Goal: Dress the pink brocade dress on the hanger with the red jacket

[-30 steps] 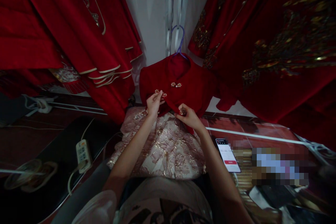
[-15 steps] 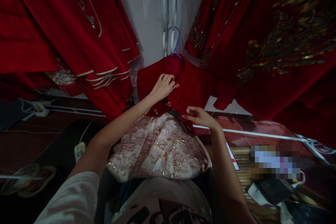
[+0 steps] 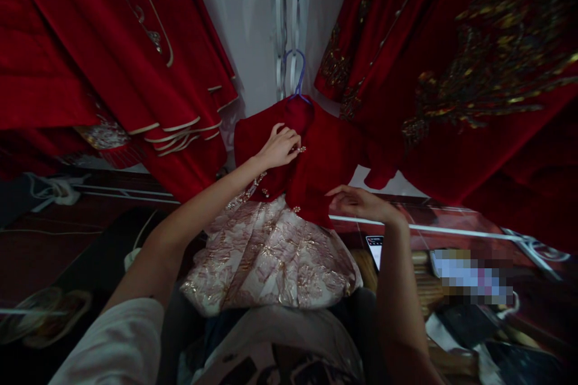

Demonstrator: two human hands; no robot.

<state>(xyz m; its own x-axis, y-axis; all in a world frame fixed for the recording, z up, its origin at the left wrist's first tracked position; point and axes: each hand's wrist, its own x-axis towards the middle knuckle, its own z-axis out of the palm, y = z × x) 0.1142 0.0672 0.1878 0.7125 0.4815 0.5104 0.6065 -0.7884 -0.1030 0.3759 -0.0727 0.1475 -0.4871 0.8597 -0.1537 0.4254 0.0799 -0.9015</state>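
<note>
A small red velvet jacket [image 3: 329, 150] hangs on a purple hanger [image 3: 295, 75] over a pink and gold brocade skirt [image 3: 271, 252]. My left hand [image 3: 280, 147] is closed on the jacket's front near the collar, beside a pearl button [image 3: 301, 148]. Lower down, my right hand [image 3: 361, 201] pinches the jacket's bottom hem at its right side. More pearl buttons [image 3: 295, 209] show along the front edge between my hands.
Large red embroidered garments [image 3: 474, 72] hang right and left [image 3: 112, 60] of a white wall. A phone [image 3: 374, 248] lies by my right forearm. A white power strip [image 3: 130, 257] and cables sit at the left on a dark surface.
My left hand rose from the lower buttons to the collar area. My right hand shifted right along the hem, and the jacket's front flap has folded across.
</note>
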